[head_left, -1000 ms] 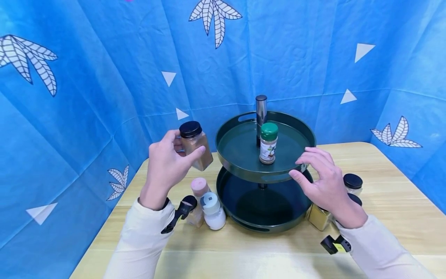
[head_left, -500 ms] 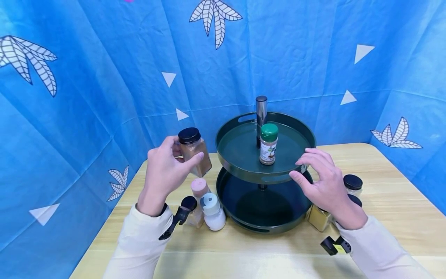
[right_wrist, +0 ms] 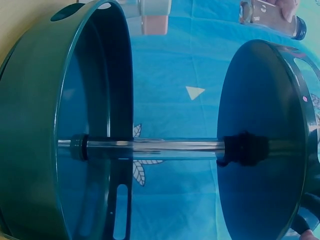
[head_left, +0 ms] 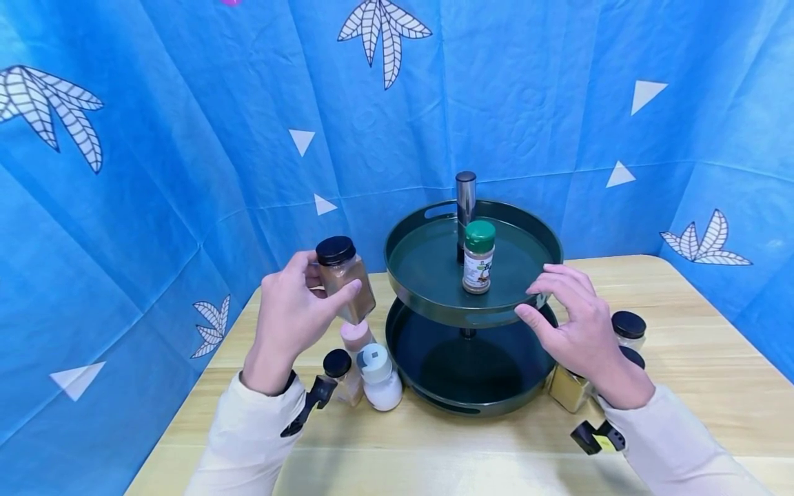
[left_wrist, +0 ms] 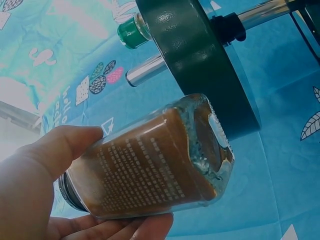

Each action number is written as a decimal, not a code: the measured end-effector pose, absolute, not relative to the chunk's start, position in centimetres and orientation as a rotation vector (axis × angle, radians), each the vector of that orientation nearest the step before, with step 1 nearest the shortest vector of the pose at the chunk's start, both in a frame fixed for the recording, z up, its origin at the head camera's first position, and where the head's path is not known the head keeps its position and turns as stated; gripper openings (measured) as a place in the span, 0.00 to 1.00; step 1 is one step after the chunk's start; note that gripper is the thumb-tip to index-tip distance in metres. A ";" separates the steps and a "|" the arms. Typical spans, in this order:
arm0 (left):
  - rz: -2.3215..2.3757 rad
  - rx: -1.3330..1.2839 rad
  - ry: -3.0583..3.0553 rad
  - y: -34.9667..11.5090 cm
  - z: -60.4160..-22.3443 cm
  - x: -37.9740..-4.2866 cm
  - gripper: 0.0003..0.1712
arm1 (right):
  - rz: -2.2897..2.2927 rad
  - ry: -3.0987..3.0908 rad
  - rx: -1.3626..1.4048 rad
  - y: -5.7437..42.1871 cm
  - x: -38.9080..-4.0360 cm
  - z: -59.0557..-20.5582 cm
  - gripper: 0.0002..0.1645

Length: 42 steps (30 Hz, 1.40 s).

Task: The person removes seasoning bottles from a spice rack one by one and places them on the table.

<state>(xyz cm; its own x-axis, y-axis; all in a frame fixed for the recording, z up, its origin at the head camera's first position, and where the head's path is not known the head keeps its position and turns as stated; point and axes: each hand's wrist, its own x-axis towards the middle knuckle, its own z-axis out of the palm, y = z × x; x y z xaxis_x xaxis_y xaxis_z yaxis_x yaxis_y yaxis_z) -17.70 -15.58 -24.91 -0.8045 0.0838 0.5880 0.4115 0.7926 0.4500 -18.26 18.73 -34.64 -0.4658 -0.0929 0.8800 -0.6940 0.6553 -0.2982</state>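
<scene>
My left hand point(head_left: 288, 303) grips a square spice jar point(head_left: 350, 282) of brown powder, its black lid up and tilted, left of the upper tray. In the left wrist view, the jar's point(left_wrist: 150, 160) printed side and glass bottom show, with thumb and fingers on opposite sides. My right hand point(head_left: 577, 324) holds the near right rim of the dark green two-tier tray point(head_left: 434, 310), thumb outside and fingertips over the edge. On the upper tier stands a green-capped seasoning bottle point(head_left: 477, 265), beside the metal post point(head_left: 466, 200).
A pink-capped shaker point(head_left: 356, 335), a white-capped bottle point(head_left: 380, 379) and a small black-lidded jar point(head_left: 341, 372) stand left of the lower tier. Black-lidded jars point(head_left: 628, 325) stand on the right, partly behind my right hand. Blue patterned cloth point(head_left: 527, 103) surrounds the wooden table point(head_left: 695, 331).
My left hand has lowered the spice jar and drawn it slightly left, so it now overlaps the pink cap in the head view. The right hand and the tray have stayed put.
</scene>
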 end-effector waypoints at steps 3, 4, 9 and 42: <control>-0.781 -0.365 -2.423 -15.6 -25.0 -17.6 0.32 | 0.822 -1.945 0.617 18.8 -18.3 -34.7 0.16; -0.779 -0.365 -2.422 -15.6 -25.1 -17.5 0.32 | 0.823 -1.942 0.617 18.8 -18.3 -34.7 0.16; -0.768 -0.362 -2.422 -15.6 -25.3 -17.3 0.33 | 0.821 -1.935 0.617 18.8 -18.3 -34.8 0.17; -0.733 -0.363 -2.498 -16.4 -27.6 -16.2 0.29 | 0.822 -1.955 0.622 18.7 -18.2 -34.6 0.16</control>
